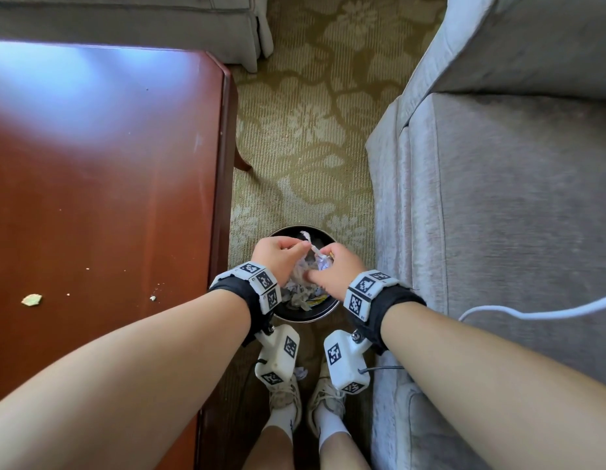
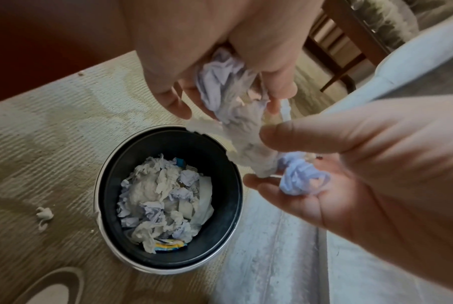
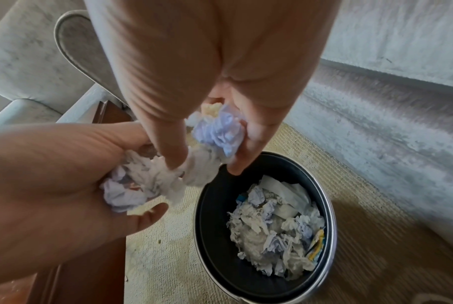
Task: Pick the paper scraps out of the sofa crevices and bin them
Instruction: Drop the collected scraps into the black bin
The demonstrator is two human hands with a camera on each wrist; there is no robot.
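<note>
Both hands hover together over a round black bin (image 1: 306,319) that stands on the carpet between table and sofa. My left hand (image 1: 296,247) grips a wad of crumpled white and lavender paper scraps (image 2: 224,86). My right hand (image 1: 323,262) holds another lavender scrap (image 3: 217,131) between thumb and fingers. A white tissue-like strip (image 2: 248,148) stretches between the two hands. In the left wrist view, the left hand (image 2: 228,96) comes in from the top and the right hand (image 2: 261,158) from the right. The bin's wall (image 2: 220,185) surrounds several crumpled scraps (image 3: 274,232).
A reddish wooden coffee table (image 1: 108,198) with crumbs runs along the left. The grey sofa (image 1: 498,198) fills the right, with a white cable (image 1: 532,313) on its seat. One loose scrap (image 2: 43,214) lies on the carpet beside the bin. My shoes (image 1: 284,398) stand just behind it.
</note>
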